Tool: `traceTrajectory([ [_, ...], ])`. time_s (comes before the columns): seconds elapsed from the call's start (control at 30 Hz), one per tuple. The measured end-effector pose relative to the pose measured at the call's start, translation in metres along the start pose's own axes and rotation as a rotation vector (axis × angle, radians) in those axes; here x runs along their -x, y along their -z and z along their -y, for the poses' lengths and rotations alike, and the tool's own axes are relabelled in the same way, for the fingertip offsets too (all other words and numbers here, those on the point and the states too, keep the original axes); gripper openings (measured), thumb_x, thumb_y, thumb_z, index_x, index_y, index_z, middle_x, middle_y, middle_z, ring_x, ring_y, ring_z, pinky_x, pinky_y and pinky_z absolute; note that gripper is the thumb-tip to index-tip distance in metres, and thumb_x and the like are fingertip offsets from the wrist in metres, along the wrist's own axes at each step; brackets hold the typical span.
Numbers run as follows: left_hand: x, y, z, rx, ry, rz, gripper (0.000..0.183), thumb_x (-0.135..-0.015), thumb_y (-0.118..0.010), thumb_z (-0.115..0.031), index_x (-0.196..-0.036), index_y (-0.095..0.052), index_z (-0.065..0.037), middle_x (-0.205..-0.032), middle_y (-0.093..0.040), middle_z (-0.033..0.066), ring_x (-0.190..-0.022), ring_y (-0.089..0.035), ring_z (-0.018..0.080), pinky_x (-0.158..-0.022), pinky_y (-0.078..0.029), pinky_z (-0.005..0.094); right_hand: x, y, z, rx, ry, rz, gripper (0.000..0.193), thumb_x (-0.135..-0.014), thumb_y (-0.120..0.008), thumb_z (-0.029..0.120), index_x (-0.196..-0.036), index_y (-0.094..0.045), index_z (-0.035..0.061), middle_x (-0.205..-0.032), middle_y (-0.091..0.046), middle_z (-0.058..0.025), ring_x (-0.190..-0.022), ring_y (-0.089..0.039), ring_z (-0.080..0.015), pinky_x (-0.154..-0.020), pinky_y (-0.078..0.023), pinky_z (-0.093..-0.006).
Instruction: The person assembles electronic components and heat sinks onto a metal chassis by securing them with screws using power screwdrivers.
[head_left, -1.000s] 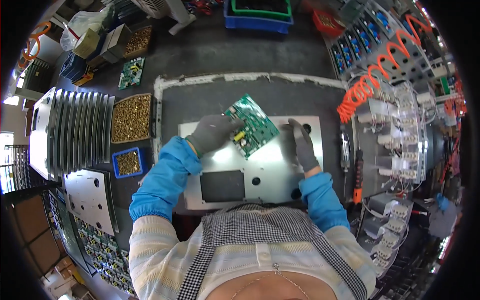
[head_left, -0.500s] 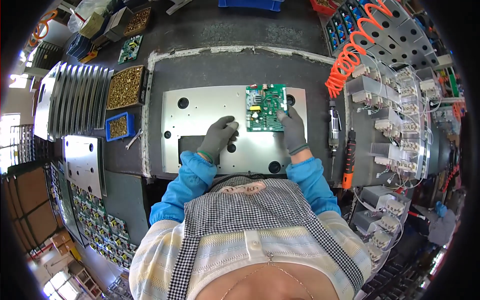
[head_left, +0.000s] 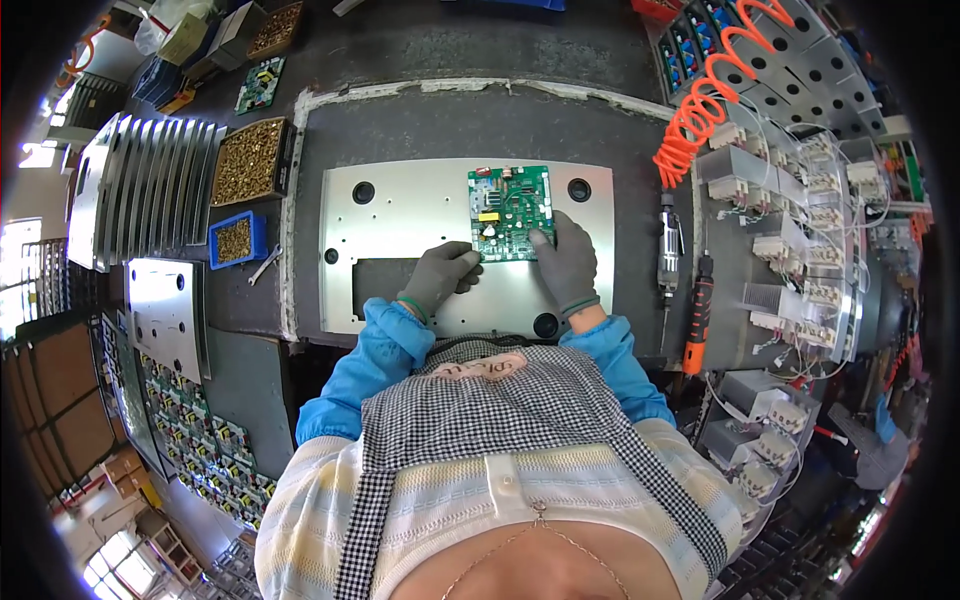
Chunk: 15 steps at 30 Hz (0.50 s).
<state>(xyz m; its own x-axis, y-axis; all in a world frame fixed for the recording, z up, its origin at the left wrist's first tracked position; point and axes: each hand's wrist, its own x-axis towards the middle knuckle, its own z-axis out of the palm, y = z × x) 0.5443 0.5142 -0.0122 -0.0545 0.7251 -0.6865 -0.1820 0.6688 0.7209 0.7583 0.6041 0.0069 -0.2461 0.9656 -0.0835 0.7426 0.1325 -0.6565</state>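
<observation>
A green circuit board (head_left: 515, 205) with a yellow part and several small components is held over a flat silver metal plate (head_left: 410, 215). Gripping its lower right edge is my right hand (head_left: 568, 262) in a grey glove, thumb on top and fingers beneath. My left hand (head_left: 440, 277), gloved in grey too, has its thumb and curled fingers at the board's lower left corner; the fingertips there are partly hidden. The plate lies on the dark bench with round black-rimmed holes and a rectangular cutout near my left hand.
Right of the plate lie a metal air screwdriver (head_left: 669, 245) on an orange coiled hose (head_left: 690, 130) and an orange-black screwdriver (head_left: 700, 315). Leftward are a tray of brass fasteners (head_left: 250, 160), a blue bin (head_left: 236, 240), a wrench (head_left: 266, 264) and stacked metal panels (head_left: 150, 195).
The board has shifted left over the plate with my right hand. My left hand, formerly apart from the board, now meets its lower left corner.
</observation>
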Motion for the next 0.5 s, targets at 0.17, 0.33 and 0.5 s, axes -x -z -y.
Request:
traceTrajectory([
  [0.17,0.002,0.0,0.0,0.06,0.003,-0.01,0.037,-0.098,-0.066,-0.019,-0.127,-0.062,0.004,-0.101,-0.071,0.0109,-0.085,-0.068,0.0169,-0.071,-0.056,0.0284,0.009,-0.009,-0.016,0.132,0.068,-0.093,0.031,-0.086,-0.071,0.024,-0.113,-0.066,0.0083,-0.093,-0.068,-0.0136,-0.094,-0.061,-0.036,-0.081,-0.049,-0.0493],
  [0.33,0.001,0.0,0.007,0.107,0.015,-0.046,0.037,-0.098,-0.066,-0.018,-0.128,-0.062,0.004,-0.101,-0.071,0.0106,-0.085,-0.068,0.0172,-0.071,-0.057,0.0291,0.015,-0.013,-0.028,-0.048,0.07,-0.143,0.028,-0.085,-0.072,0.018,-0.11,-0.07,0.0072,-0.094,-0.069,-0.0131,-0.095,-0.063,-0.033,-0.084,-0.051,-0.0456],
  [0.5,0.002,-0.004,0.005,0.133,0.002,-0.062,0.036,-0.098,-0.066,-0.016,-0.127,-0.062,0.005,-0.099,-0.071,0.0104,-0.083,-0.068,0.0173,-0.07,-0.057,0.0291,0.018,-0.014,-0.031,-0.046,0.076,-0.167,0.026,-0.083,-0.072,0.014,-0.108,-0.071,0.007,-0.092,-0.07,-0.0124,-0.093,-0.064,-0.0318,-0.084,-0.051,-0.0446],
])
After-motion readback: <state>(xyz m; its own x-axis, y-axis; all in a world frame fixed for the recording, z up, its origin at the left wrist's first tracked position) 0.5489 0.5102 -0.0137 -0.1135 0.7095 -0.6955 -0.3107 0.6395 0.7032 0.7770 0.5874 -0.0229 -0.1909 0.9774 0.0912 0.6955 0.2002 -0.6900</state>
